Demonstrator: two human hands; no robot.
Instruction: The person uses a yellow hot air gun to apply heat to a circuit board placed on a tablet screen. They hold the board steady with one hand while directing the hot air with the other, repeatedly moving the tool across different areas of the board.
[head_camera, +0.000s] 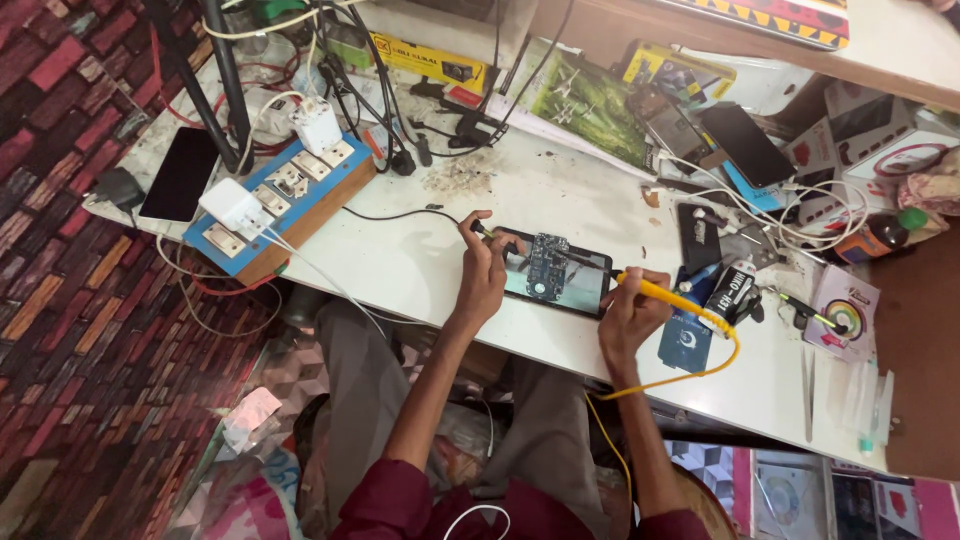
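Observation:
A dark circuit board (547, 264) lies on a black phone (583, 290) placed flat at the white table's near edge. My left hand (481, 268) pinches a thin dark probe at the phone's left end, with a black wire running back from it. My right hand (628, 309) grips a yellow-handled soldering iron (668, 294) whose tip points left toward the board. Its yellow cord (700, 368) loops down over the table edge.
A blue-and-wood socket board (285, 204) with white chargers sits at the left, a black phone (180, 174) beside it. Phones (745, 144), cables, boxes and a small bottle (880, 233) crowd the back right. Tweezers (808, 385) lie at the right. A white table (420, 255).

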